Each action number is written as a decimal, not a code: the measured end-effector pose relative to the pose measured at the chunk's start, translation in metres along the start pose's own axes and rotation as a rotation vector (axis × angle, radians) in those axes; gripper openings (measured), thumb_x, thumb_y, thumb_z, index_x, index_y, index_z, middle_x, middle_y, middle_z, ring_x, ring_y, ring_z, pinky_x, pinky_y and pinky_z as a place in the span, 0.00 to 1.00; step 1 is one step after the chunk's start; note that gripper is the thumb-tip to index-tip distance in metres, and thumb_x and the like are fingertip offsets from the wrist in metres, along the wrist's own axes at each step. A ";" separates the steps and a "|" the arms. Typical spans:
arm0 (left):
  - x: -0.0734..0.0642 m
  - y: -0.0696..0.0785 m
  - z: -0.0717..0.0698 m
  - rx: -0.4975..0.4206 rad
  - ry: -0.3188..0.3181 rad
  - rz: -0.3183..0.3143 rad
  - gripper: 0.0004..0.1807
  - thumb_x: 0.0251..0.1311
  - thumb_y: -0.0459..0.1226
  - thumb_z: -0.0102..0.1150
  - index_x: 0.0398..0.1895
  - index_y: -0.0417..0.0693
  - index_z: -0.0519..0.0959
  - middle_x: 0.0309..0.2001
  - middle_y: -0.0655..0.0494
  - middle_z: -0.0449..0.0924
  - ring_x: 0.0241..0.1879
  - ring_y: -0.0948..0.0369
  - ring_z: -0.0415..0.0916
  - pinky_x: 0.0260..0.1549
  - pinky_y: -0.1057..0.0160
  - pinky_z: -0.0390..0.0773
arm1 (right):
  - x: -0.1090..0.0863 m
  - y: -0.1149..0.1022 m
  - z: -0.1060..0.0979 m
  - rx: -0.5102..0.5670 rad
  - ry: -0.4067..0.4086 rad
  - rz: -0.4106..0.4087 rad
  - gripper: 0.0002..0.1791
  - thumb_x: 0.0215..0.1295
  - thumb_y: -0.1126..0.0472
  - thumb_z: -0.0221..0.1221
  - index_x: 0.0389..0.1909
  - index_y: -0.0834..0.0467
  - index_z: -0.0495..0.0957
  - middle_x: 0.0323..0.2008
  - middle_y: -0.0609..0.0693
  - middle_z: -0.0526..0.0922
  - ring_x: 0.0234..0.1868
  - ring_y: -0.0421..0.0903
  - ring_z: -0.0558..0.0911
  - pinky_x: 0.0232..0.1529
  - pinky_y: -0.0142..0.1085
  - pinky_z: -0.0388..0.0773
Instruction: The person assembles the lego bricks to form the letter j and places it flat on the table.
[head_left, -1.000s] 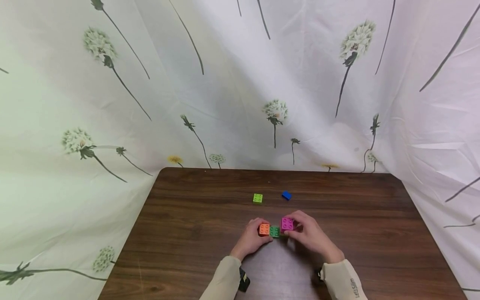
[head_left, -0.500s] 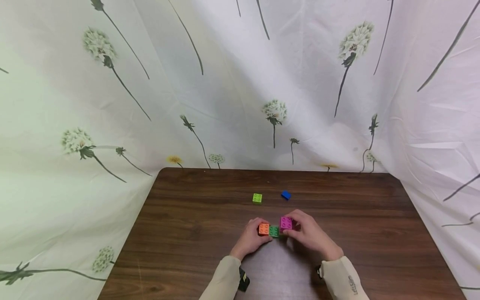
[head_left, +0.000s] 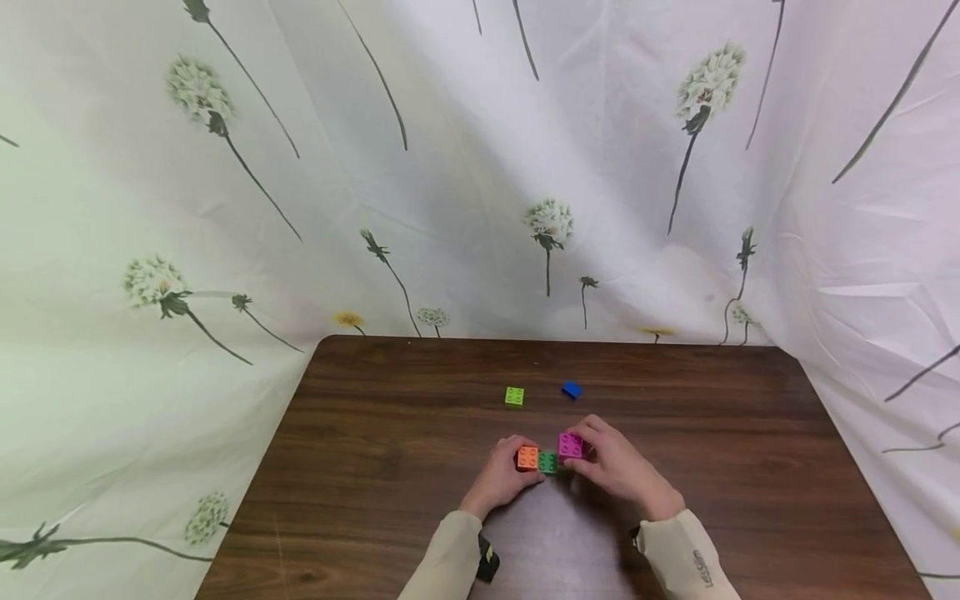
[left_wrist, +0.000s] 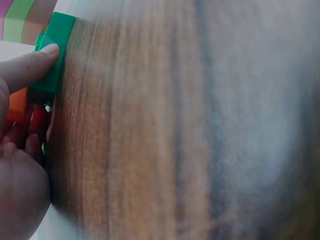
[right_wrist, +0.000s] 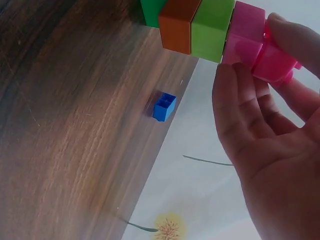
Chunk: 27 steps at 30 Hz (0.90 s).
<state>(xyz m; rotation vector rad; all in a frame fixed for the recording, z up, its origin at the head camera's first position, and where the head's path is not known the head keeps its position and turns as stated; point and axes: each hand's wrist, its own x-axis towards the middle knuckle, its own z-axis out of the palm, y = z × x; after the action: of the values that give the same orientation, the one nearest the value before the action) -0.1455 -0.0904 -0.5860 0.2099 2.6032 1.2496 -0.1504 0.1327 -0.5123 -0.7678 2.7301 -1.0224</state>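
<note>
My left hand (head_left: 498, 479) grips two toy building bricks sitting side by side, an orange brick (head_left: 528, 458) and a green brick (head_left: 547, 462). In the left wrist view its thumb presses the side of the green brick (left_wrist: 62, 30). Just right of them, my right hand (head_left: 622, 471) holds the top of a brick stack, whose magenta brick (head_left: 571, 445) faces up. The right wrist view shows that stack side-on: a pink brick (right_wrist: 246, 25) between thumb and fingers, then a lime brick (right_wrist: 212, 30), then an orange-brown brick (right_wrist: 176, 25) lower down, with green at its foot.
Farther back on the dark wood table (head_left: 375, 433) lie a lime brick (head_left: 514, 397) and a small blue brick (head_left: 572, 390). A white flower-print cloth (head_left: 465, 208) hangs behind the table's far edge.
The right hand and the magenta-topped stack have shifted very slightly left and away. The left hand keeps its grip on the orange and green bricks, with almost no movement.
</note>
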 end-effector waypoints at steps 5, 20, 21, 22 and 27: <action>-0.001 0.000 0.001 -0.007 -0.002 -0.003 0.20 0.51 0.43 0.72 0.47 0.57 0.76 0.45 0.61 0.76 0.46 0.61 0.69 0.45 0.56 0.71 | -0.002 0.002 0.001 0.010 0.020 -0.003 0.19 0.59 0.57 0.67 0.50 0.56 0.79 0.42 0.42 0.74 0.38 0.38 0.75 0.38 0.29 0.75; -0.001 0.002 0.001 -0.010 -0.006 -0.010 0.20 0.51 0.42 0.72 0.46 0.55 0.76 0.45 0.59 0.76 0.46 0.60 0.69 0.46 0.54 0.72 | -0.007 0.011 0.006 0.139 0.068 -0.001 0.16 0.60 0.58 0.66 0.50 0.54 0.79 0.44 0.42 0.76 0.42 0.37 0.77 0.42 0.30 0.78; -0.001 0.003 0.001 -0.007 -0.006 -0.013 0.20 0.51 0.43 0.72 0.46 0.55 0.76 0.45 0.59 0.76 0.47 0.60 0.69 0.46 0.54 0.72 | -0.007 0.011 0.006 0.143 0.072 -0.001 0.16 0.60 0.58 0.66 0.50 0.54 0.79 0.44 0.42 0.76 0.42 0.37 0.77 0.42 0.30 0.79; -0.001 0.003 0.000 -0.004 -0.004 -0.010 0.20 0.50 0.43 0.72 0.46 0.55 0.77 0.45 0.59 0.76 0.47 0.60 0.69 0.46 0.54 0.72 | -0.008 0.012 0.006 0.147 0.076 -0.002 0.16 0.60 0.58 0.66 0.50 0.54 0.79 0.44 0.42 0.77 0.42 0.37 0.77 0.42 0.31 0.79; -0.001 0.003 0.000 0.000 0.004 0.006 0.20 0.50 0.42 0.73 0.46 0.54 0.77 0.44 0.59 0.77 0.46 0.60 0.70 0.46 0.55 0.71 | -0.009 0.013 0.007 0.166 0.089 -0.012 0.17 0.60 0.58 0.66 0.50 0.53 0.79 0.45 0.42 0.77 0.42 0.37 0.78 0.42 0.31 0.79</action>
<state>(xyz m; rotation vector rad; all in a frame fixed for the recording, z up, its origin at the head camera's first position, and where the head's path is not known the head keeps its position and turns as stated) -0.1447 -0.0882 -0.5836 0.2155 2.6079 1.2535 -0.1463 0.1417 -0.5268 -0.7294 2.6714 -1.2967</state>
